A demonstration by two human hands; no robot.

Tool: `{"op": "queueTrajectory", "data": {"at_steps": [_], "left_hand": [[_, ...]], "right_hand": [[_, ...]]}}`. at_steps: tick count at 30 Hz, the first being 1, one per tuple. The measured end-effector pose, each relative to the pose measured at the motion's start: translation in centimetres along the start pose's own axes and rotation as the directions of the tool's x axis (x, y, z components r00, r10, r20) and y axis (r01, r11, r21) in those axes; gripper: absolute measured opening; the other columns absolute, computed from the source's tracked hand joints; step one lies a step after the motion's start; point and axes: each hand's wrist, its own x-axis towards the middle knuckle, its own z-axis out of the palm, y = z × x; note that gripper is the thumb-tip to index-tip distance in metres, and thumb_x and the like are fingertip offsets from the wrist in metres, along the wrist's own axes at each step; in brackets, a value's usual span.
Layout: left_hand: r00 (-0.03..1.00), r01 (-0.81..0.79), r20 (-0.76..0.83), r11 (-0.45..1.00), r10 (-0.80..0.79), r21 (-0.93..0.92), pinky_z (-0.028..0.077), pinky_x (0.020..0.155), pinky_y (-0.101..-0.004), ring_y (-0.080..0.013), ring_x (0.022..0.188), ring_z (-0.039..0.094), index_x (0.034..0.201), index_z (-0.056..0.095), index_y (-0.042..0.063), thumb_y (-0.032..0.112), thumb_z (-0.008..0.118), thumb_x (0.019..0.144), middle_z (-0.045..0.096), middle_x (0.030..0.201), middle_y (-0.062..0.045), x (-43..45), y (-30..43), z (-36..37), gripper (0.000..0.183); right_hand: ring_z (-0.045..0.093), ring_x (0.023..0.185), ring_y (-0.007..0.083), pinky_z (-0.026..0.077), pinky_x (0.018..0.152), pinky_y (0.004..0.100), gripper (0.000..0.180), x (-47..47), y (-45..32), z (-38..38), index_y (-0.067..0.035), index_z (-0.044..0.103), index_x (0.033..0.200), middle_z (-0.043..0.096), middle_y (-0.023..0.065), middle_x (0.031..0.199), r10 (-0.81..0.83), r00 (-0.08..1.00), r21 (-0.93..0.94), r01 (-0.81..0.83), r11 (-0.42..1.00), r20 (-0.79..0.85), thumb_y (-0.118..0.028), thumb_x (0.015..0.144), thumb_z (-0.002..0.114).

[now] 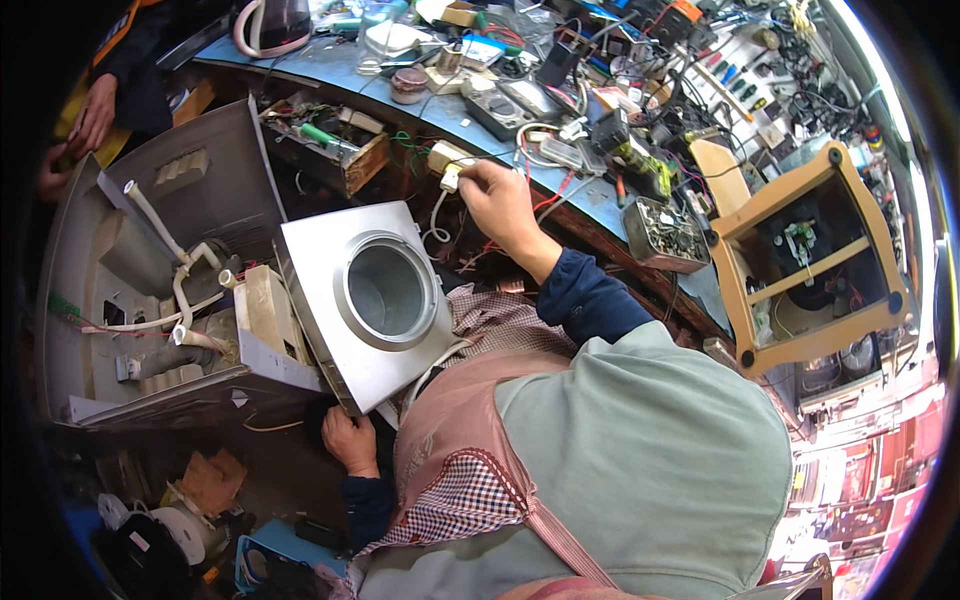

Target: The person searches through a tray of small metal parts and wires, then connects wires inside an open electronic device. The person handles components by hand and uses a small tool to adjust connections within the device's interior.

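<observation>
My right hand (501, 206) pinches a white mains plug (450, 180) at the end of a cream-coloured socket strip (448, 156), by the bench edge. Whether the plug sits fully in the socket is hidden by my fingers. A white cord loops down from it. On my lap, tilted, rests a square metal appliance (322, 262) with a deep round metal well (386, 292) facing up. My left hand (350, 441) grips its lower near corner, the fingertips hidden beneath. Another white cord (431, 371) runs along the appliance's right side, over my apron (457, 405).
At left stands an opened grey appliance casing (255, 390) with white pipes (180, 285). Beyond it is another person's hand (94, 112). The blue workbench (345, 82) carries a multimeter (499, 109), a glass jug (277, 26) and loose parts. A wooden-framed unit (810, 262) stands right.
</observation>
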Motion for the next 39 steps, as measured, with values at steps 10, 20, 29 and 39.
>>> {"op": "queueTrajectory", "data": {"at_steps": [10,20,29,39], "left_hand": [[1.000,-0.012,0.001,1.000,0.012,-0.022,0.054,0.083,-0.0563,-0.0458,0.092,0.066,0.091,0.064,0.003,0.013,0.076,0.091,0.067,0.092,-0.019,0.4,0.6,-0.7,0.015],[1.000,-0.004,-0.031,1.000,0.004,-0.004,0.056,0.080,-0.0548,-0.0406,0.090,0.068,0.086,0.064,0.009,0.016,0.082,0.083,0.067,0.089,-0.014,0.6,0.8,-0.3,0.019],[0.998,0.041,-0.038,0.999,-0.042,-0.034,0.056,0.083,-0.0533,-0.0383,0.091,0.069,0.088,0.066,0.009,0.017,0.080,0.083,0.068,0.091,-0.011,0.6,1.6,-1.5,0.016],[0.999,0.049,-0.005,0.999,-0.049,-0.013,0.056,0.083,-0.0530,-0.0371,0.092,0.070,0.091,0.069,0.009,0.020,0.080,0.086,0.070,0.093,-0.010,0.5,1.4,-1.5,0.016]], "right_hand": [[0.076,0.114,0.0453,0.061,0.099,0.0564,0.039,7.6,11.9,-8.2,-0.006,0.074,0.129,0.074,0.0226,0.127,0.127,0.954,-0.583,-0.268,0.767,-0.272,-0.030,0.099,0.075],[0.081,0.091,0.0491,0.064,0.081,0.0609,0.028,11.9,16.6,-10.1,0.000,0.059,0.127,0.082,0.0276,0.099,0.076,0.985,-0.768,-0.168,0.618,-0.155,-0.022,0.109,0.055],[0.082,0.087,0.0336,0.066,0.068,0.0486,0.026,12.3,9.4,-13.0,-0.013,0.067,0.131,0.080,0.0161,0.099,-0.131,0.981,-0.832,-0.045,0.554,-0.141,-0.018,0.109,0.054],[0.080,0.095,0.0292,0.064,0.066,0.0353,0.030,7.2,-12.9,6.4,-0.004,0.067,0.135,0.079,0.0159,0.115,0.104,0.591,0.584,-0.806,0.095,0.800,-0.022,0.114,0.055]]}}
